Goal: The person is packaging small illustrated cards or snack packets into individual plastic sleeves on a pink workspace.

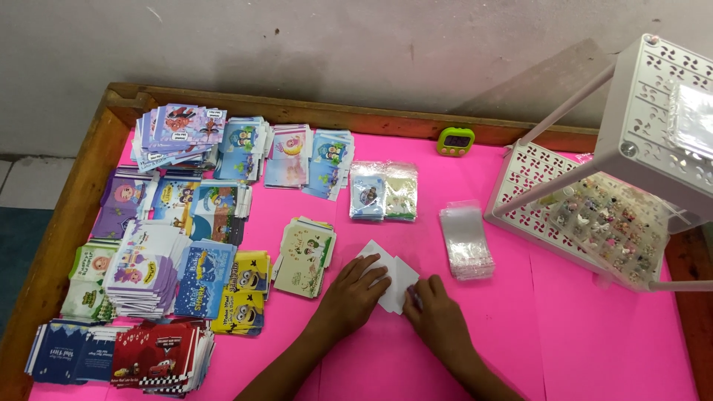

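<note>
Both hands press a white card (392,282) flat on the pink surface (520,327): left hand (355,289) fingers spread on top, right hand (438,315) pinching its 5 o'clock corner. The clear sleeves (466,241) at 2 o'clock could scatter if brushed.

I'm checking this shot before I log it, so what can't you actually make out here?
- White card, head view: the left hand and right hand cover much of it, so its face is hidden.
- Small item at the right fingertips: too small to identify.
- Green timer: display too small.
- White rack: cut off by the right edge; trinkets inside blurred.
</note>
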